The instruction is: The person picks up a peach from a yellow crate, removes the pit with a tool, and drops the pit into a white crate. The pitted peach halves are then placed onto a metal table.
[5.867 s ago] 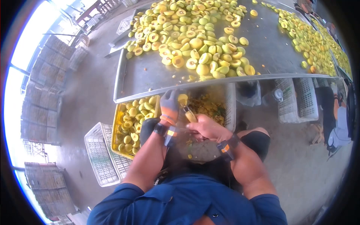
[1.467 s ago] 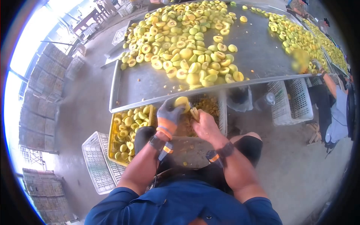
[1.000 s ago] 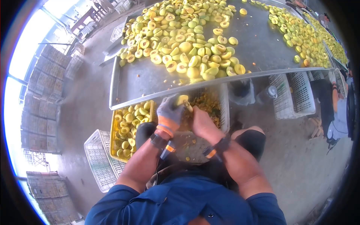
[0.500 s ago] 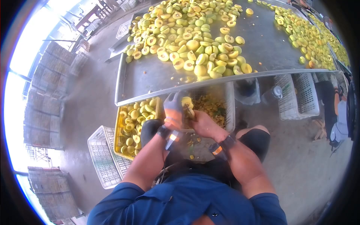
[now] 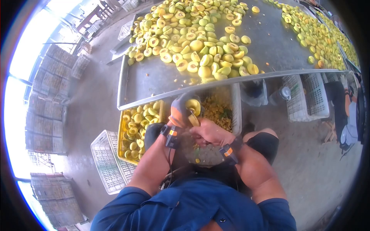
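Note:
My left hand (image 5: 179, 111), in a grey and orange glove, grips a yellow fruit half (image 5: 193, 106) just below the metal table's front edge. Bare and closed, my right hand (image 5: 210, 131) is around a small tool with a yellowish part (image 5: 193, 119) that reaches up to the fruit; its exact shape is hard to make out. Beneath the hands, a crate (image 5: 236, 109) holds fruit scraps. To the left stands a yellow crate (image 5: 121, 143) full of fruit halves.
Halved fruit (image 5: 196, 46) is heaped on the metal table (image 5: 269, 50). A white crate (image 5: 106, 161) stands at lower left, more white crates (image 5: 306, 98) at right. Stacked crates (image 5: 44, 127) line the far left. Another person's arm (image 5: 347, 100) shows at the right edge.
My right hand has turned and moved slightly down and right. My left hand has tilted, and the fruit's hollow side now faces up more.

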`<state>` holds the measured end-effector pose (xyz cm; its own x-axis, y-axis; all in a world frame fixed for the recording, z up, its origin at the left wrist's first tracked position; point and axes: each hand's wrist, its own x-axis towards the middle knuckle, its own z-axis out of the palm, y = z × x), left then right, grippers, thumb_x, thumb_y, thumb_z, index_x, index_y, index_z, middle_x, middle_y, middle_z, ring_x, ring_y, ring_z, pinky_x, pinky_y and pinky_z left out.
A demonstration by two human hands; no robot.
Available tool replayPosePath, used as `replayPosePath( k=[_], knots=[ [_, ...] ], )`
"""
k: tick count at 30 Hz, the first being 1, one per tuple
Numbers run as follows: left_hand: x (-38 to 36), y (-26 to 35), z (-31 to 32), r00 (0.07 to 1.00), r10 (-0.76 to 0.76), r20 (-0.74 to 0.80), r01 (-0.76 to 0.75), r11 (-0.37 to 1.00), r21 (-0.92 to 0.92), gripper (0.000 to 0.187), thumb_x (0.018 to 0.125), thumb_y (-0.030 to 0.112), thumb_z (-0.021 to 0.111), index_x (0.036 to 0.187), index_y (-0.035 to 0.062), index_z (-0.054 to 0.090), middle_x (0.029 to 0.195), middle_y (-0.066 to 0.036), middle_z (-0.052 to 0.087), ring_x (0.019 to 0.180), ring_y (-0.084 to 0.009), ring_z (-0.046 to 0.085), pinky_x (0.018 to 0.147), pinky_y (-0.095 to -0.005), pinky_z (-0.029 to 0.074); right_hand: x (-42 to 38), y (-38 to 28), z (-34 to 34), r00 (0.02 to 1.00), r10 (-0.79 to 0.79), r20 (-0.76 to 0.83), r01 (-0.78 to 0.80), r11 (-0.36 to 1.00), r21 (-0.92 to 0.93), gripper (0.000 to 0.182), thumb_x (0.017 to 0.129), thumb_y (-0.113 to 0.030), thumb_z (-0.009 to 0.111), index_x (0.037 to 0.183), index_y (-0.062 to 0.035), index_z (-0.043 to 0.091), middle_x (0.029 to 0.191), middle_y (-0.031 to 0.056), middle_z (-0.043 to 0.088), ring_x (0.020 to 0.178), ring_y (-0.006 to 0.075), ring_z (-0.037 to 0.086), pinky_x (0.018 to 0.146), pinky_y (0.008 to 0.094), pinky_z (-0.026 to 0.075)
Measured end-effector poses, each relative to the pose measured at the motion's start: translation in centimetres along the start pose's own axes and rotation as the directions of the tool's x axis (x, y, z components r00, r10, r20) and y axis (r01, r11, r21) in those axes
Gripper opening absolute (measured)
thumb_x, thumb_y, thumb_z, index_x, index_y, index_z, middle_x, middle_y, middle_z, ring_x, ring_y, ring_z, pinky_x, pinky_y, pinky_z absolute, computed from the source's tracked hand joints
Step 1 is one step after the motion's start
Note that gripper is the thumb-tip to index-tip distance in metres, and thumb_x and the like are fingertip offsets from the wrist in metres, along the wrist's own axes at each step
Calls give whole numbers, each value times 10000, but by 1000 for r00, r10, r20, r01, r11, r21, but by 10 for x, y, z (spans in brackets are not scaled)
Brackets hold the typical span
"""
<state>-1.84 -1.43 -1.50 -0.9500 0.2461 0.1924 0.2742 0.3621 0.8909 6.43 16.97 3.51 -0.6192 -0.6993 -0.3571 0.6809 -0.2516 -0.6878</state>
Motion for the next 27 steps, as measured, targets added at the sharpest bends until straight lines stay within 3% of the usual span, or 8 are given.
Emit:
replayPosePath(
  k=[1, 6, 8, 13, 15, 17, 22, 27],
  knots=[
    [-1, 10, -5, 999, -8, -43, 16, 985, 173, 447, 932, 70, 723, 1362, -6, 628, 1143, -132, 750, 1025, -227, 734, 845, -328, 603, 1, -2, -1, 1000, -3, 4, 3, 1000, -11, 54, 1045, -82, 560, 993, -81, 546, 681, -24, 472, 490, 108, 458, 457, 312, 363],
    [13, 3, -47, 762, -647, 12, 338, 383, -860, 317, 1091, 146, 573, 1382, 30, 619, 1205, -145, 736, 1067, -244, 737, 903, -344, 620, 14, 13, -17, 977, -14, -213, -43, 965, -260, 125, 1002, -144, 632, 959, -28, 616, 640, 8, 532, 467, 132, 498, 436, 326, 381],
    [-1, -92, -74, 981, -105, -165, 46, 945, -324, 335, 1079, 160, 602, 1387, 27, 605, 1230, -154, 733, 1080, -253, 738, 914, -360, 627, 36, 32, -41, 884, -36, -466, -199, 873, -446, 178, 981, -161, 657, 903, -6, 614, 629, 27, 540, 464, 153, 520, 431, 345, 392],
    [-51, -82, -150, 959, 60, -277, -27, 992, 123, 356, 1071, 205, 635, 1373, 17, 614, 1302, -158, 710, 1107, -261, 736, 933, -402, 637, 40, 44, -47, 898, -84, -431, -165, 845, -508, 258, 952, -192, 690, 827, 23, 619, 624, 74, 573, 467, 190, 561, 438, 389, 424],
    [-70, -33, -164, 654, -738, -166, 219, 395, -892, 379, 924, 68, 714, 1302, 72, 691, 1150, -166, 758, 1022, -297, 751, 875, -405, 622, 47, 52, -51, 871, -194, -451, -252, 610, -751, 281, 942, -208, 685, 866, 61, 654, 714, 187, 672, 587, 307, 677, 552, 456, 520],
    [-114, -99, -182, 709, -495, -502, 355, 866, -352, 318, 989, 234, 715, 1257, 64, 695, 1116, -140, 750, 944, -300, 762, 778, -482, 657, 53, 87, -78, 855, -252, -454, -356, 352, -866, 272, 938, -216, 677, 969, 54, 693, 854, 243, 718, 783, 399, 714, 725, 492, 557],
    [-152, -121, -218, 240, -927, -288, 332, 357, -873, 314, 997, 294, 700, 1185, 42, 696, 1059, -147, 737, 896, -341, 755, 748, -497, 658, 56, 72, -53, 866, -166, -472, -416, 284, -864, 344, 902, -229, 675, 1086, 60, 689, 1062, 317, 731, 1031, 482, 713, 899, 522, 561],
    [-125, -124, -284, 290, -864, -411, 300, 490, -818, 482, 1015, 343, 654, 1342, -8, 616, 1168, -214, 695, 901, -409, 754, 767, -503, 652, 60, 67, -51, 871, -174, -459, -405, 277, -872, 371, 913, -257, 678, 1127, 46, 663, 1098, 322, 717, 1067, 487, 692, 939, 531, 548]
  ],
)
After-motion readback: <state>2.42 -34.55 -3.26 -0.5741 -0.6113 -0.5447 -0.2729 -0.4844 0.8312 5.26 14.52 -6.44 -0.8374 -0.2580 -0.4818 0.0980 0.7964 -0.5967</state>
